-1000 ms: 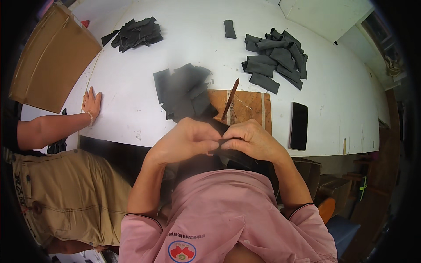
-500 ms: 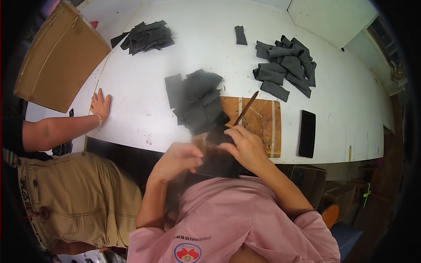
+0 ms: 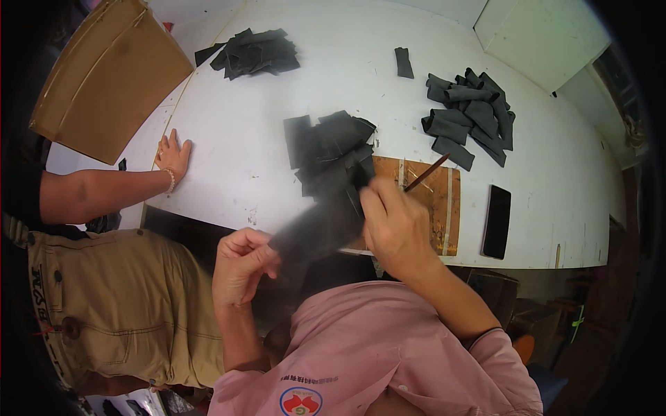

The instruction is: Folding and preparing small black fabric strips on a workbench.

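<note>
A dark fabric piece (image 3: 316,232), smeared by motion, is stretched between my two hands over the table's near edge. My left hand (image 3: 243,263) pinches its left end between thumb and fingers. Its other end is in the closed fingers of my right hand (image 3: 397,225). A thin brown stick (image 3: 427,172) juts from behind the right hand, apparently held in it too; its lower part is hidden. Just beyond the stretched piece lies a loose pile of flat dark fabric pieces (image 3: 326,149). Under and beside my right hand is a worn brown board (image 3: 444,208).
Folded dark fabric pieces (image 3: 479,111) are heaped at right, with a single piece (image 3: 404,62) nearby. Another pile (image 3: 257,52) lies far left. A black phone (image 3: 497,222) rests right of the board. A cardboard box (image 3: 111,80) and another person's hand (image 3: 173,156) are at left.
My hands have moved apart, the left one leftward, pulling the fabric piece out between them. The right hand has turned, and the stick has swung lower and to the right. The view has shifted slightly.
</note>
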A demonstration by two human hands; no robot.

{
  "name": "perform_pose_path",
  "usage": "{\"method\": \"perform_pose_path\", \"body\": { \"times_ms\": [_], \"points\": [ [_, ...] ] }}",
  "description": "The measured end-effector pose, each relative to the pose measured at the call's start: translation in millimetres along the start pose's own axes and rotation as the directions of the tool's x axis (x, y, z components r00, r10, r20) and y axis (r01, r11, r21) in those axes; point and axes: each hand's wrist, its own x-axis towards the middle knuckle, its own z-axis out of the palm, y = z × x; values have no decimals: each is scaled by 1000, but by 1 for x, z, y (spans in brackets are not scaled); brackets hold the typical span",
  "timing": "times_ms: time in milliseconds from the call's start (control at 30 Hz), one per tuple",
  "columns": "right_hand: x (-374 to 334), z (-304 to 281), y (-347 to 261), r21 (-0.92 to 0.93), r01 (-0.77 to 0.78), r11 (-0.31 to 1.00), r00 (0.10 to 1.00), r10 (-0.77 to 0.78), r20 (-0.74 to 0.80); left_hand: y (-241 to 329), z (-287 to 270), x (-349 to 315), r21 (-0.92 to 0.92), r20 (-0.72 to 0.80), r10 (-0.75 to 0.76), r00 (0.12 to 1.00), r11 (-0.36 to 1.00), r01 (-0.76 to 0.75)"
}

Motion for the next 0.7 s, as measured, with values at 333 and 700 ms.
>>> {"method": "perform_pose_path", "body": {
  "times_ms": [333,700],
  "points": [
    [17,-30,-11,152,-114,982,991,123,-50,-8,31,17,-117,6,67,998,991,-66],
    [-27,-96,-14,383,-207,900,923,310,-230,-12,71,8,167,-44,295,954,944,-284]
  ]
}}
